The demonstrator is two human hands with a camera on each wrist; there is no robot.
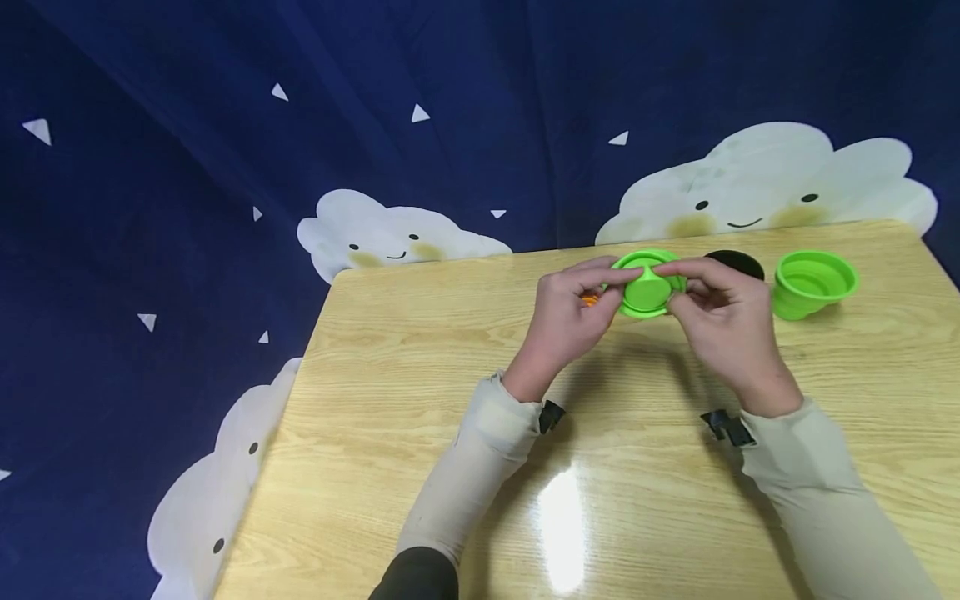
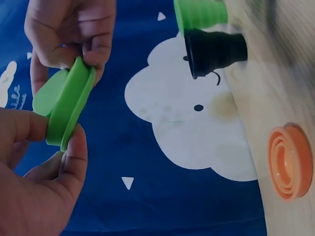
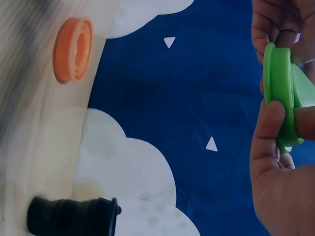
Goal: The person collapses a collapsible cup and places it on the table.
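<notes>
Between both hands, raised above the table, is a green collapsible cup [image 1: 647, 293] pressed flat into a shallow ring. A thin green flap [image 2: 50, 93] juts from one face of it, its pointed tip lying between the two index fingertips in the head view. My left hand [image 1: 564, 323] pinches one side of the rim between thumb and fingers. On the opposite side, my right hand [image 1: 729, 327] pinches the rim the same way. Just past the left hand, an orange collapsed cup [image 2: 290, 162] lies on the table, mostly hidden from the head view.
A second green collapsible cup [image 1: 813, 283] stands expanded on the wooden table [image 1: 390, 400] at the right. Beside it is a black expanded cup [image 1: 738, 263], partly covered by the right hand. A dark blue curtain [image 1: 480, 100] with clouds hangs behind the table's far edge.
</notes>
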